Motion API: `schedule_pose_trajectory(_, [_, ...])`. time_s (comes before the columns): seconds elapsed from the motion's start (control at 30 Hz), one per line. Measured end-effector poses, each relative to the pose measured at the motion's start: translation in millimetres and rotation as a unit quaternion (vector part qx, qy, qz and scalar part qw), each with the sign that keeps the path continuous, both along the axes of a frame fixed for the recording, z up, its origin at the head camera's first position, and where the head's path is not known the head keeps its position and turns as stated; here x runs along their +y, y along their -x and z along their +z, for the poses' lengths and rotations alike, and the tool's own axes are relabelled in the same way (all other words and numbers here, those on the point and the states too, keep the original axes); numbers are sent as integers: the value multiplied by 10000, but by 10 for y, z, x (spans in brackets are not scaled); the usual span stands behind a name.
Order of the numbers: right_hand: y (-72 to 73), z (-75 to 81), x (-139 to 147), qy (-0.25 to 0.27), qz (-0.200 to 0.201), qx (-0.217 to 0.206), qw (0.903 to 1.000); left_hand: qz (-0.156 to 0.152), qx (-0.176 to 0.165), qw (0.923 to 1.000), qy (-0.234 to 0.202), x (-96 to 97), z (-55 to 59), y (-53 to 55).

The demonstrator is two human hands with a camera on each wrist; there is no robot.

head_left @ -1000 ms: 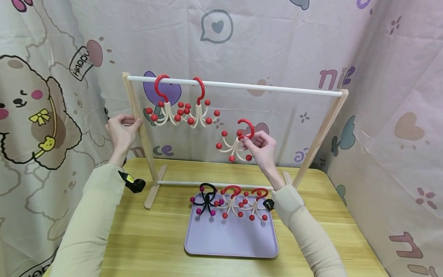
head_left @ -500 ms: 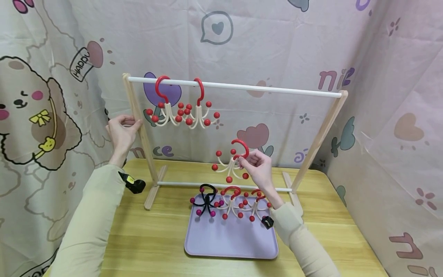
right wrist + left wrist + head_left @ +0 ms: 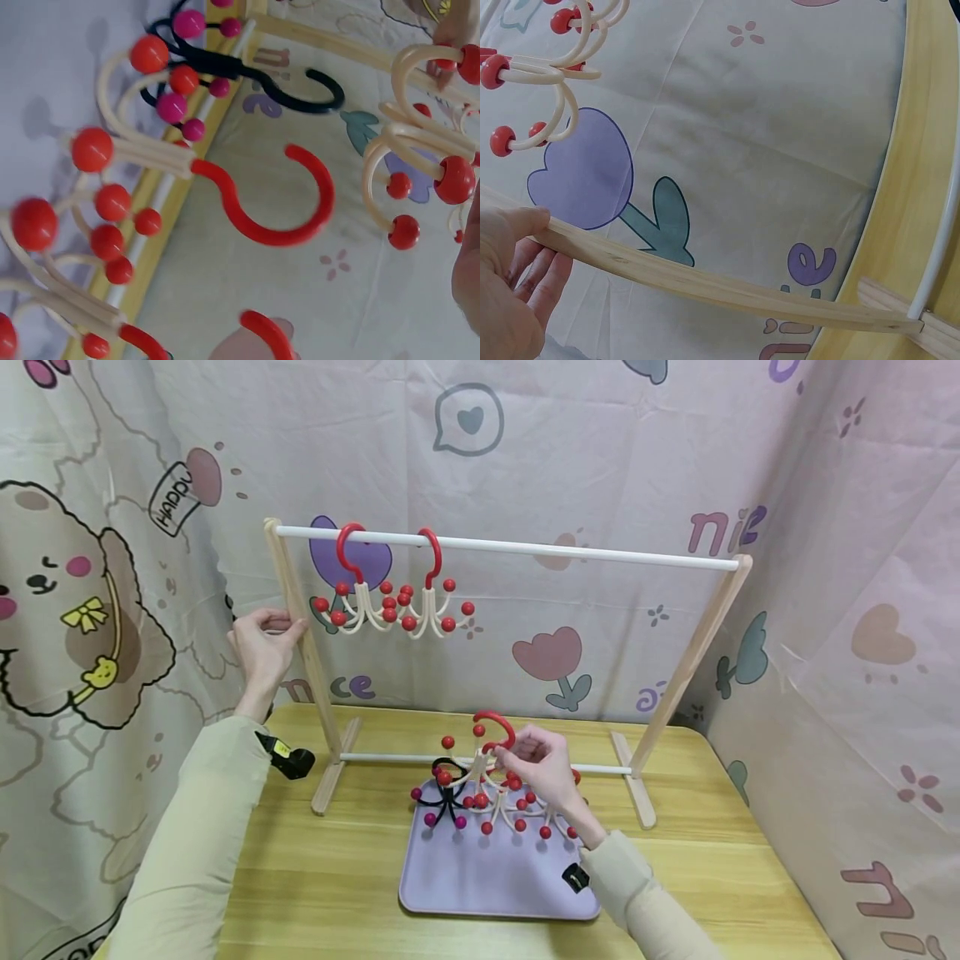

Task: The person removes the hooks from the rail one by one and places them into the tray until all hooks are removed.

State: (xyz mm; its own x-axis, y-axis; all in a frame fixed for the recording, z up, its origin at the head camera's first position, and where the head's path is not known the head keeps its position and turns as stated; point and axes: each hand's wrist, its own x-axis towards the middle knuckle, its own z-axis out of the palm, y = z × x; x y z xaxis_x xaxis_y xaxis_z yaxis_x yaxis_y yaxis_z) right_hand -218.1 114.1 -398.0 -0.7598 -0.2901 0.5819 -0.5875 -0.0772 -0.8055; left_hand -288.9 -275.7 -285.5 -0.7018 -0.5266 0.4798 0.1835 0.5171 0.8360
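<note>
At left, the person's left hand (image 3: 261, 647) pinches the left post (image 3: 313, 677) of a wooden rack between thumb and fingers, arm stretched forward; keeping that light hold should steady the frame. Next to it, 2 red-hooked hangers (image 3: 362, 602) with red-tipped cream prongs hang from the white top rail (image 3: 600, 553). In the middle, below the rail, a black hanger (image 3: 448, 793) lies at the back of a lilac tray (image 3: 495, 877), with 2 more red-hooked ones beside it. Above these is the held hanger (image 3: 481, 764), hook up; whether its prongs touch those below cannot be told. It seems best kept level and moved slowly, so that its beads do not snag. At right, the right hand (image 3: 542, 770) grasps the base of its hook between thumb and fingertips, reaching in from the lower right.
</note>
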Motion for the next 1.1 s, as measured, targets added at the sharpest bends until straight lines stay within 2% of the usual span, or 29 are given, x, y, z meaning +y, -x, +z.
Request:
schedule_pose_trajectory(0.3, [-115,-233,-63,-326,542,-193,9978,-5,28,10000,-18,-6,3,2])
schedule_pose_trajectory(0.57, [-206,-391,-139,-614,714,-534,9941,-10,40,10000,45,11,1,-19])
schedule_pose_trajectory(0.8, [-219,-545,-213,-629,1078,-247,9919,27,61,10000,62,10,-3,-13])
schedule_pose_trajectory(0.97, [-265,-638,-271,-674,1123,-373,9907,4,66,10000,47,9,-3,-16])
schedule_pose_trajectory(1.1, [-312,-713,-310,-852,970,-656,9895,14,44,10000,73,8,-4,-14])
